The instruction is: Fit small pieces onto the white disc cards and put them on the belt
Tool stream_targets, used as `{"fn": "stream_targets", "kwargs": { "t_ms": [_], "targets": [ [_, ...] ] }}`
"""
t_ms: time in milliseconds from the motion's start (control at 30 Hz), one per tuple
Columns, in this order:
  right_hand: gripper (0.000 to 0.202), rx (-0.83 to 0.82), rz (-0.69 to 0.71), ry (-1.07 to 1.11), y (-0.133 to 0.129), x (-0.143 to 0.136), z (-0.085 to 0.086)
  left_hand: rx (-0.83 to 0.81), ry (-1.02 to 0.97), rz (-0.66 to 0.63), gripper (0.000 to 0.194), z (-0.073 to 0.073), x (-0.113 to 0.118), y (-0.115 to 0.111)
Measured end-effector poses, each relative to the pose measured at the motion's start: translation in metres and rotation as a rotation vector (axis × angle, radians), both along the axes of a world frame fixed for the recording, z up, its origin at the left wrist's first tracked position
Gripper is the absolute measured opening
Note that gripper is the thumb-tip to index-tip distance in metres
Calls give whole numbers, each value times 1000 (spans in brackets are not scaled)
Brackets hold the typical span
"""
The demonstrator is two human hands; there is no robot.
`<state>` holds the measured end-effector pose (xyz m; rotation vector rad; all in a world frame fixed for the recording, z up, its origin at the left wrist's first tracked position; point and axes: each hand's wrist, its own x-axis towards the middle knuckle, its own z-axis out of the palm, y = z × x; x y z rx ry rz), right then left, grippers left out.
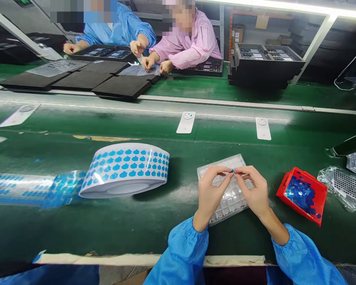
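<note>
Above a clear plastic tray of small square pockets (230, 206), my left hand (210, 194) and my right hand (254, 190) meet fingertip to fingertip. Thumb and forefinger of each are closed in a pinch on a tiny blue piece (233, 170), mostly hidden by the fingers. A red bin (319, 198) holding loose blue film discs (299, 194) sits to the right of my right hand. Left of my hands, a large white roll of blue stickers (127, 166) lies on the green bench, its printed strip (26, 188) trailing leftward.
Bubble-like clear bags of perforated parts (344, 186) lie at the far right. White cards with round marks (186, 122) (263, 128) rest on the belt. Beyond it, two people work beside black foam trays (124, 85); a stack of black trays (258, 71) stands at the back right.
</note>
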<state>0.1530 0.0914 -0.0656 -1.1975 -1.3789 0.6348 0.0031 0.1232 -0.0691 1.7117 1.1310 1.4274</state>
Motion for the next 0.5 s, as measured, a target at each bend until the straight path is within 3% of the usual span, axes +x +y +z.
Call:
{"fn": "stream_targets", "kwargs": {
  "t_ms": [300, 500],
  "targets": [
    [14, 67, 10, -36, 2, 1, -4, 200, 106, 3, 10, -8, -1, 2],
    [13, -145, -1, 83, 1, 3, -10, 266, 161, -12, 10, -11, 1, 4]
  ]
}}
